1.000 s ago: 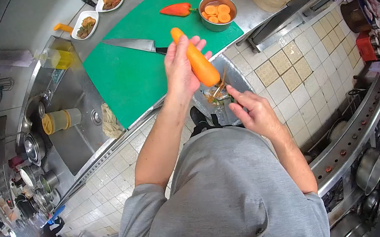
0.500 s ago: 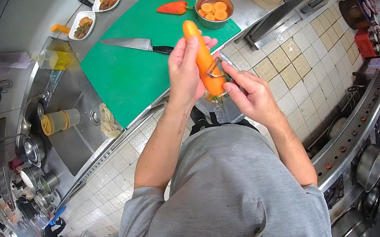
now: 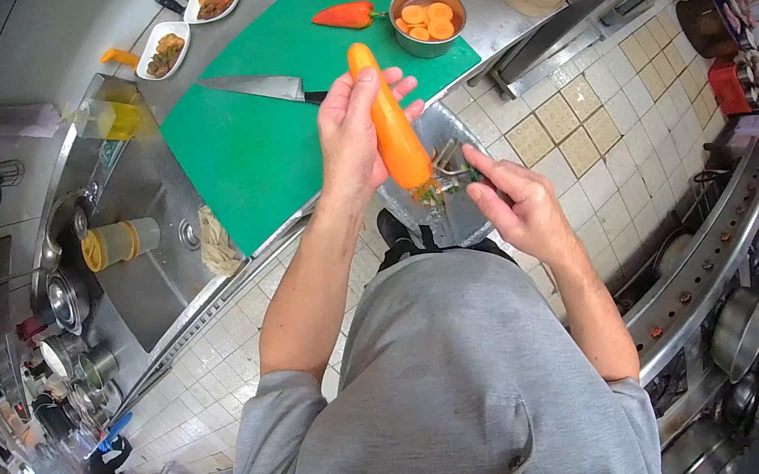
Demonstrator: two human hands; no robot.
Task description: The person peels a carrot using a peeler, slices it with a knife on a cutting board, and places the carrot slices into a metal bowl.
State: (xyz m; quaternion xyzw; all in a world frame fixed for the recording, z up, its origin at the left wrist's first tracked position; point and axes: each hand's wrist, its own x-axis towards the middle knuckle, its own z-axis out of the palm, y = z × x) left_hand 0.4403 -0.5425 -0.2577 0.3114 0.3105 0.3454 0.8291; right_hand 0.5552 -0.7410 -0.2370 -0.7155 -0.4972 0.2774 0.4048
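My left hand is closed around a whole carrot, thumb along its upper side, fingers behind it, the thick end tilted down towards me. My right hand has its thumb and forefinger narrowed on what looks like a peeler; it is blurred, but I see it beside the carrot's lower end, apart from the surface. Beneath both hands is a bin with scraps in it.

As for progress, the side of the carrot facing me looks smooth and bright, so I judge the skin there to be mostly off. The side against the palm is hidden, and I can't tell whether skin remains on it. The carrot is uncut along its visible length. Ahead of the hands, a metal bowl already holds carrot slices; it sits partly over the edge of the green board. A red pepper lies whole beside it, stem still attached, so no cutting shows there.

Just beyond my left hand, a knife rests on the board, its handle partly behind that hand. Farther off to the left, two white dishes of food sit on the counter.
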